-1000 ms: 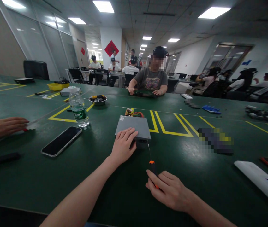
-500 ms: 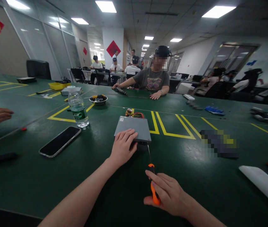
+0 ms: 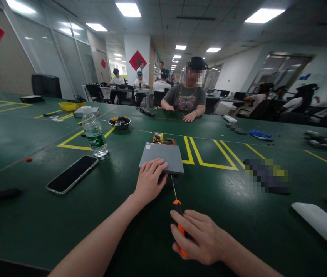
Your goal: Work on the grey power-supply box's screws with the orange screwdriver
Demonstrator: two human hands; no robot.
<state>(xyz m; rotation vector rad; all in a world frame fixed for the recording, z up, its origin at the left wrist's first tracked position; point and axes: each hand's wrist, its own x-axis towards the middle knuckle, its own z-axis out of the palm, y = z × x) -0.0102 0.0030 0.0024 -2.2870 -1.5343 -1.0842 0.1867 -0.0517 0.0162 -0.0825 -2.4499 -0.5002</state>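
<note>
A grey metal computer power supply lies on the green table, a bundle of coloured wires at its far side. My left hand holds it down, fingers across the top and thumb against the near edge. In my right hand is a screwdriver with an orange and black handle, gripped between thumb and fingers. Its thin shaft points away from me, and the tip is at the near face of the power supply. Whether the tip sits in a screw is too small to tell.
Left of the power supply are a water bottle and a phone. Beyond stands a metal bowl of tools. A white object lies at right. Across the table sits a person, both hands on the tabletop.
My right hand has shifted the screwdriver left along the near face of the power supply. Another person's hand has left the left edge. The person opposite has drawn an arm back from the dark tool.
</note>
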